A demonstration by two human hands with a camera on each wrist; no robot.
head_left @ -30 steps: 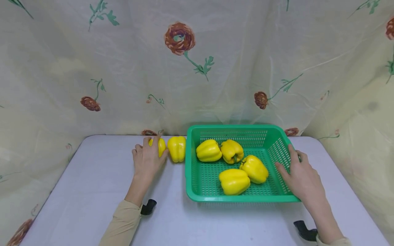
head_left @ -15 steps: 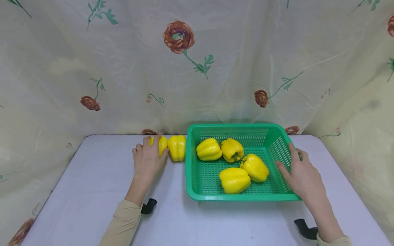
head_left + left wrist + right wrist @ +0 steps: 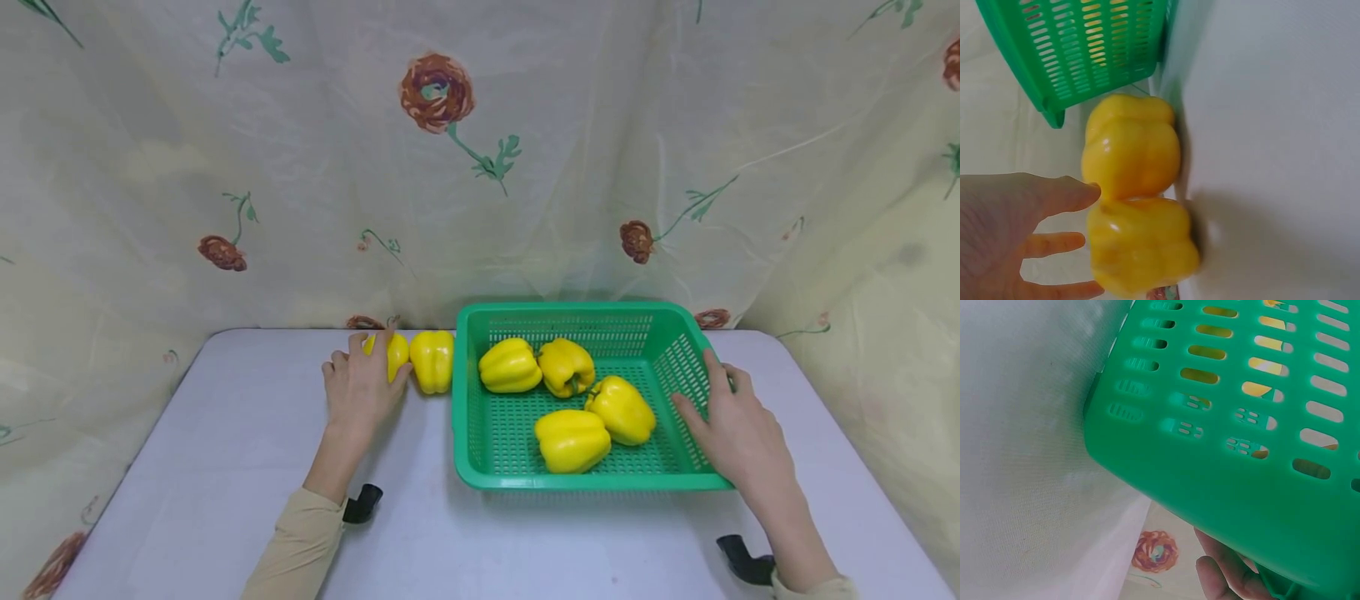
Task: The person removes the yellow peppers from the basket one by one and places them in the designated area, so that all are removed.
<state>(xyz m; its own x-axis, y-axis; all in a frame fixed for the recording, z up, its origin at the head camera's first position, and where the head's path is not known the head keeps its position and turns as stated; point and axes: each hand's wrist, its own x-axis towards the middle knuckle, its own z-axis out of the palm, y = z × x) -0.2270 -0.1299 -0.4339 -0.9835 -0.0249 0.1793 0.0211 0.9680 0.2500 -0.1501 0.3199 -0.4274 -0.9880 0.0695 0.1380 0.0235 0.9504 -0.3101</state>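
Note:
In the head view my left hand (image 3: 358,385) reaches over a yellow bell pepper (image 3: 397,357) at the table's back edge and partly hides it. The left wrist view shows that pepper (image 3: 1142,247) with the thumb (image 3: 1075,195) and outstretched fingertips right at its side. A second yellow bell pepper (image 3: 432,362) stands between it and the green plastic basket (image 3: 585,482). My right hand (image 3: 742,437) grips the basket's right rim, thumb on the inner side. From the right wrist, curled fingers (image 3: 1229,565) show below the basket's rim (image 3: 1310,584).
Inside the basket lie several more yellow bell peppers (image 3: 572,442). A white cloth covers the table (image 3: 525,550). Behind it hangs a flower-patterned curtain (image 3: 540,225), close to the table's back edge. Black curved pieces (image 3: 363,504) show beside both wrists.
The pepper under my left hand has shifted slightly right, up against the second pepper. Both hands and the basket stay nearly still.

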